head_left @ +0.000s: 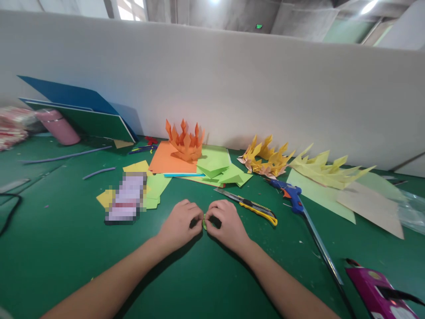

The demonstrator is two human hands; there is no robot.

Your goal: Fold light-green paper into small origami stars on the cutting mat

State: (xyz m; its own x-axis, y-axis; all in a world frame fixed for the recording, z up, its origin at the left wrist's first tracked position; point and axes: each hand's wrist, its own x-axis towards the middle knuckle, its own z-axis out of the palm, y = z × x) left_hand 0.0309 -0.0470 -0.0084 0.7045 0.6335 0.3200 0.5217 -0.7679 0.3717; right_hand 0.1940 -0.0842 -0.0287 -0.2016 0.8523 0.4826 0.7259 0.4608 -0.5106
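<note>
Close together over the table's middle, my left hand [183, 223] and my right hand [227, 223] pinch one small piece of green paper [205, 222] between them. Fingers hide most of this paper, so its shape does not show. Just right of my right hand lies a yellow utility knife [254, 207], its blade pointing to the upper left. A blue glue gun [292, 193] with a long clear glue stick rests farther right. Beyond my hands, light green paper sheets [232, 174] and orange paper [162, 158] lie in a pile.
An orange paper crown [186, 144] stands on the pile. To its right are a golden crown [265, 157] and a pale yellow one [332, 168]. A blurred phone [126, 197] lies left. A pink bottle [59, 127] leans against boards [83, 119]. A magenta box [375, 288] sits lower right.
</note>
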